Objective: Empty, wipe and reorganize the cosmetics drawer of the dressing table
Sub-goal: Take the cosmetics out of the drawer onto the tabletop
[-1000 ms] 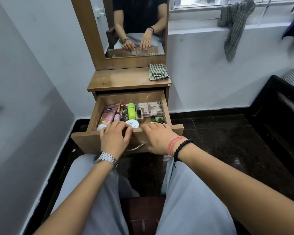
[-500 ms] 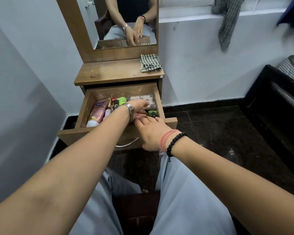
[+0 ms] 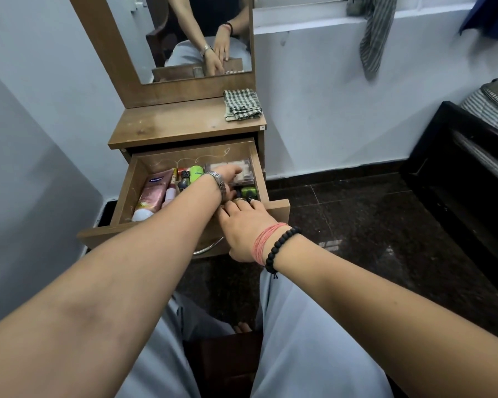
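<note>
Two hands, both reaching into one open drawer (image 3: 258, 170). Left hand (image 3: 227, 175) crosses over to the drawer's right rear, fingers extended and laid flat on a clear plastic compartment box (image 3: 243, 175); not closed around it, no grip visible. Metal-link watch (image 3: 217, 179) on that wrist. Right hand (image 3: 242, 225) lies palm down at the front right of the drawer, heel over the front panel, fingers spread loosely and touching small items there; fingertips partly hidden under the left wrist, so I cannot tell whether it holds anything. Its wrist carries one band of wound pink thread (image 3: 263, 242) and one black bead bracelet (image 3: 281, 248).

Drawer contents, as countable: one pink squeeze tube with white cap (image 3: 153, 196) along the left side, one slimmer pale pink tube (image 3: 169, 192) beside it, one lime-green cylindrical bottle (image 3: 196, 173) at mid rear, one small green-and-black item (image 3: 249, 192) at right front, plus a few dark small bottles packed between, number unclear.

Drawer pulled well out of a brown wood-grain dressing table (image 3: 170, 124); curved metal handle (image 3: 207, 248) on its front. One folded green-checked cloth (image 3: 242, 104) sits at the right rear of the tabletop, below a wood-framed mirror (image 3: 184, 38). One striped grey cloth (image 3: 374, 30) hangs from the white sill. Floor dark, polished stone.
</note>
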